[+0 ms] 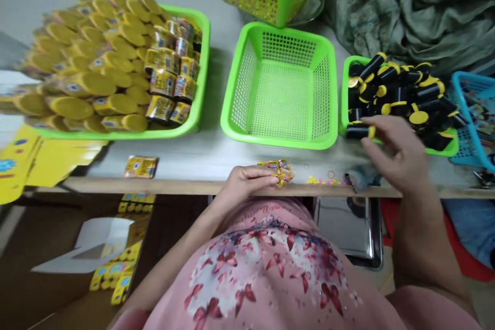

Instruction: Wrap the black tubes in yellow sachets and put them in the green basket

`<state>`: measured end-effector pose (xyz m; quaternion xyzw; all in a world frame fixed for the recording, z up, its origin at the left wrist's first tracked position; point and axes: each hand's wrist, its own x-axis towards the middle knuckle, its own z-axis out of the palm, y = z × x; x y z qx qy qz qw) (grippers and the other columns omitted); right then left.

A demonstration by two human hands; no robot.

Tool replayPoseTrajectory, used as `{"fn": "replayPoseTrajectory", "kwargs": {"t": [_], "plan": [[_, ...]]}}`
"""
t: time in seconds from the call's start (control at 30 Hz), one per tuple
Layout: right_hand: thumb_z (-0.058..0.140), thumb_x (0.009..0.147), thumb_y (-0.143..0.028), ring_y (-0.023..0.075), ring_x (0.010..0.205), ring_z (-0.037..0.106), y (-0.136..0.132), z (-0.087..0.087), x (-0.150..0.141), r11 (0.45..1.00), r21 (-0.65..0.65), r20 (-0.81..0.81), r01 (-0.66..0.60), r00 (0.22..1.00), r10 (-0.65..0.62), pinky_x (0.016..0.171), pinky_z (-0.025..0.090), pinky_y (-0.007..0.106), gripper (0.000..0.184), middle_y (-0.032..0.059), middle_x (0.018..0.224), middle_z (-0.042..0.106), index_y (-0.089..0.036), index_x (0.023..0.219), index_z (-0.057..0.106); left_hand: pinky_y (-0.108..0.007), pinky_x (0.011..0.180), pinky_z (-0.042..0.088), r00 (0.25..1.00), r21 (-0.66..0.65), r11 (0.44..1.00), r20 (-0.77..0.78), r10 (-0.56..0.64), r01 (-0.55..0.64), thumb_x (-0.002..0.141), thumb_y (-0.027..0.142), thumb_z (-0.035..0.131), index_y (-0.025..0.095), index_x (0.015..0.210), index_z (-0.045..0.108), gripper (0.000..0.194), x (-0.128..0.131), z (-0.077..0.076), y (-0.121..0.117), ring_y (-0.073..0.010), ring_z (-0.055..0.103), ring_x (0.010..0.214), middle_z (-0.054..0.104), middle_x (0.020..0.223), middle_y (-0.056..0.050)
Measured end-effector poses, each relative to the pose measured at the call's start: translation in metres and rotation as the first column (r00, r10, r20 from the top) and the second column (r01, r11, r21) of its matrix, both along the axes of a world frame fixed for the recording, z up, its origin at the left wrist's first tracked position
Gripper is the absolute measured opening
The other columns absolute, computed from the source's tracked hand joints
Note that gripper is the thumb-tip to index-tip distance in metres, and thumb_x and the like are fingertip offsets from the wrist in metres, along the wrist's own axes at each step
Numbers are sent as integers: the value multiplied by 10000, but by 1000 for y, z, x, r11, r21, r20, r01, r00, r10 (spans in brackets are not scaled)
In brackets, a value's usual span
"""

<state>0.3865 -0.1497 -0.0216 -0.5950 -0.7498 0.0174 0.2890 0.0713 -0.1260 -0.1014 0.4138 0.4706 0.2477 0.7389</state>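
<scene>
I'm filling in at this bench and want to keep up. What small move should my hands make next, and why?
Probably close the right hand on the black cylinder with a yellow cap. Its open fingers are already at that cylinder, which lies at the near edge of the green basket. The left hand is already pinching a small yellow foil packet at the table edge, so it seems best left there.

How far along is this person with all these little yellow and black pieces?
Done, it seems: a green basket holds a heap of yellow tubes and a stack of shiny packets. In hand: the left hand holds a shiny packet, and the right hand is at a black tube. Left: a pile of black tubes in another green basket.
</scene>
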Motion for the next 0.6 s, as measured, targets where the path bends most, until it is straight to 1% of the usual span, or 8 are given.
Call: {"fn": "replayPoseTrajectory", "kwargs": {"t": [0.03, 0.07, 0.1, 0.17, 0.23, 0.3, 0.43, 0.6], "plan": [[596, 915, -282, 227, 1062, 657, -5, -1, -18, 990, -77, -124, -117, 986, 107, 889, 559, 392, 332, 90, 1171, 692, -246, 1242, 641, -359, 832, 593, 1000, 17, 1000, -2, -12, 12, 641, 338, 860, 215, 839, 836, 235, 0, 1, 0, -223, 745, 777, 816, 870, -63], [597, 923, -278, 212, 1062, 667, -9, -3, -34, 963, -155, -248, -220, 952, 177, 876, 575, 369, 334, 80, 1185, 692, -256, 1254, 637, -358, 835, 591, 1000, 33, 999, -10, -16, 16, 644, 338, 860, 213, 837, 836, 231, 1, 2, 0, -223, 743, 782, 816, 866, -64], [595, 931, -282, 203, 1063, 677, -11, -6, -48, 927, -223, -365, -303, 907, 209, 870, 588, 352, 341, 77, 1199, 694, -258, 1269, 628, -356, 838, 588, 1000, 45, 999, -20, -14, 15, 646, 335, 861, 212, 836, 836, 228, 1, 4, -1, -221, 740, 780, 815, 860, -64], [587, 945, -300, 192, 1064, 698, -12, -16, -68, 857, -316, -546, -407, 817, 187, 883, 602, 333, 355, 81, 1218, 702, -248, 1296, 607, -351, 842, 583, 999, 55, 998, -29, -14, 15, 654, 324, 860, 212, 838, 836, 217, 1, 8, -2, -217, 736, 785, 815, 865, -64], [590, 949, -310, 186, 1057, 711, -11, -26, -75, 812, -371, -635, -450, 761, 132, 905, 605, 330, 344, 84, 1212, 712, -232, 1284, 605, -339, 840, 580, 1000, 58, 998, -13, -23, 24, 669, 310, 852, 215, 848, 836, 203, 1, 12, -4, -212, 734, 797, 815, 891, -65], [602, 947, -311, 183, 1050, 713, -8, -32, -76, 796, -394, -647, -460, 753, 115, 925, 603, 337, 314, 81, 1194, 717, -222, 1247, 622, -324, 835, 576, 999, 70, 997, 15, -30, 28, 681, 300, 841, 219, 840, 836, 179, 0, 13, -5, -204, 731, 797, 814, 889, -61], [611, 945, -313, 176, 1034, 701, -6, -34, -76, 802, -379, -589, -462, 789, 177, 923, 606, 343, 286, 71, 1174, 712, -231, 1215, 651, -320, 811, 568, 998, 90, 996, 57, 5, -10, 688, 297, 834, 226, 819, 837, 149, 0, 7, -5, -190, 711, 745, 806, 817, -49], [623, 934, -306, 173, 1016, 704, -6, -41, -88, 839, -336, -591, -428, 790, 166, 894, 624, 344, 293, 70, 1179, 701, -246, 1219, 657, -254, 638, 514, 987, 75, 993, 140, 77, -88, 652, 291, 868, 222, 866, 834, 228, 4, -6, -5, -140, 627, 655, 772, 790, -29]]}}
